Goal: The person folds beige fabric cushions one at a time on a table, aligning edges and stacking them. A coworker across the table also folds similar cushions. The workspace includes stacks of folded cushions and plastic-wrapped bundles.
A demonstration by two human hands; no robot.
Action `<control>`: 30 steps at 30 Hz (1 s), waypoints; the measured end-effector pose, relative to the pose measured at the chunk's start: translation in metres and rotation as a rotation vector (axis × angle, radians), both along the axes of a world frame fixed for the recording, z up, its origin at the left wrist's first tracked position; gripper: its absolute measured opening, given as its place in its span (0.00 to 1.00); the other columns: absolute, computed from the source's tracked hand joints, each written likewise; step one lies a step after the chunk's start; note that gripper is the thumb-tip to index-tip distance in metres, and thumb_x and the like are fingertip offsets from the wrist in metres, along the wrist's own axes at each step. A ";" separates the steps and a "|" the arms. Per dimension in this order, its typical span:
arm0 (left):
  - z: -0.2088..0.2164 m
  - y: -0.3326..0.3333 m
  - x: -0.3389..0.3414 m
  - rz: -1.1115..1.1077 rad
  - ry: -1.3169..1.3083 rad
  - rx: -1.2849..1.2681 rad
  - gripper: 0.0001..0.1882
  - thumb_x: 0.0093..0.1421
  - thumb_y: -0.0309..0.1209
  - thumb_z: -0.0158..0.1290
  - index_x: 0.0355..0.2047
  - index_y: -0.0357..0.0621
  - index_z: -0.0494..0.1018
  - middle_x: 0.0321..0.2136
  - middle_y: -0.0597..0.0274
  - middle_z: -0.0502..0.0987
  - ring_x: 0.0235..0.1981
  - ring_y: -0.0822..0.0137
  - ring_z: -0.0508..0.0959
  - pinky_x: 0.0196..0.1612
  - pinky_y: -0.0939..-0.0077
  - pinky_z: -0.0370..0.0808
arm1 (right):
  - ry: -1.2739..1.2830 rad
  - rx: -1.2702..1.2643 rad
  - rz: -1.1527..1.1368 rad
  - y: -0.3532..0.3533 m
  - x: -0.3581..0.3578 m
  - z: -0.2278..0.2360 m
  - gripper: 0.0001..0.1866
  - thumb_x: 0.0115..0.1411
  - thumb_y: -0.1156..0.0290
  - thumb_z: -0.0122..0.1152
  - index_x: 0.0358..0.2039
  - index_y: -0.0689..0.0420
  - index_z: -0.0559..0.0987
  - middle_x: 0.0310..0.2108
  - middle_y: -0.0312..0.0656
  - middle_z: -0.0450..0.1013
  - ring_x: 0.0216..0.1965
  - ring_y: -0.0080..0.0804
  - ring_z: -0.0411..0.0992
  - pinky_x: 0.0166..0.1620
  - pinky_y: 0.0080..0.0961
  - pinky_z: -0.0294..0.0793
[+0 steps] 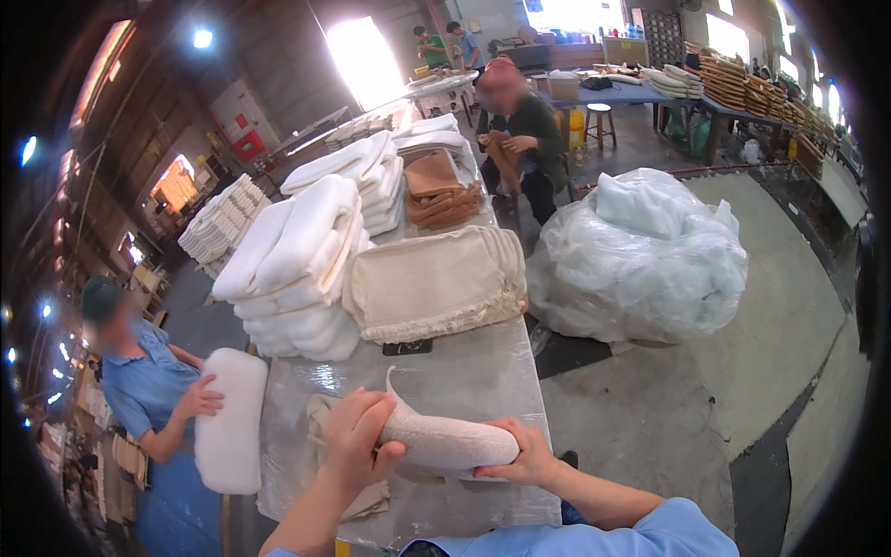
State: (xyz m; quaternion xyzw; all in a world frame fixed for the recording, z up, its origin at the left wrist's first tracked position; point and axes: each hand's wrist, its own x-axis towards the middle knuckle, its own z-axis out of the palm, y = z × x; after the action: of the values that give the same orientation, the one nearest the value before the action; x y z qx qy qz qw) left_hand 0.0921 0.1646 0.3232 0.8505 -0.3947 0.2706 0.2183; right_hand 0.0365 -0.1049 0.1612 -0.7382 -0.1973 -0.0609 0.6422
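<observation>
Between my two hands is a beige fabric-covered pad [450,440], bent into a curve above the table's near end. My left hand [357,434] is closed on its left end, where a thin strip of the cloth sticks up. The right end is gripped by my right hand [526,452], fingers wrapped round it. Under and beside my left hand lies a crumpled beige cloth cover [371,501], partly hidden by my forearm. Beyond my hands, a stack of beige fabric covers [436,283] rests on the plastic-covered table [483,371].
Tall stacks of folded white padding [297,241] stand left of the covers, with brown covers [438,190] behind. A large plastic-wrapped white bundle [640,260] sits on the floor at right. At left a co-worker holds a white pad [230,422]; another sits across the table handling brown cloth [509,165].
</observation>
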 end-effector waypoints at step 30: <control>-0.253 0.092 -0.192 0.690 1.564 -1.356 0.33 0.78 0.56 0.43 0.74 0.52 0.65 0.69 0.56 0.72 0.66 0.52 0.74 0.67 0.45 0.72 | 0.681 0.714 0.299 -0.062 0.074 -0.058 0.30 0.75 0.45 0.55 0.71 0.46 0.70 0.55 0.40 0.75 0.56 0.34 0.75 0.62 0.36 0.76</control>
State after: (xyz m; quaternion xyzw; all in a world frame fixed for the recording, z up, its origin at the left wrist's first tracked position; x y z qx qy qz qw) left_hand -0.0999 0.2565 0.0702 0.5550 0.3442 -0.1371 0.7448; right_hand 0.1103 -0.1666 0.1031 -0.4145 -0.0474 0.2119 0.8838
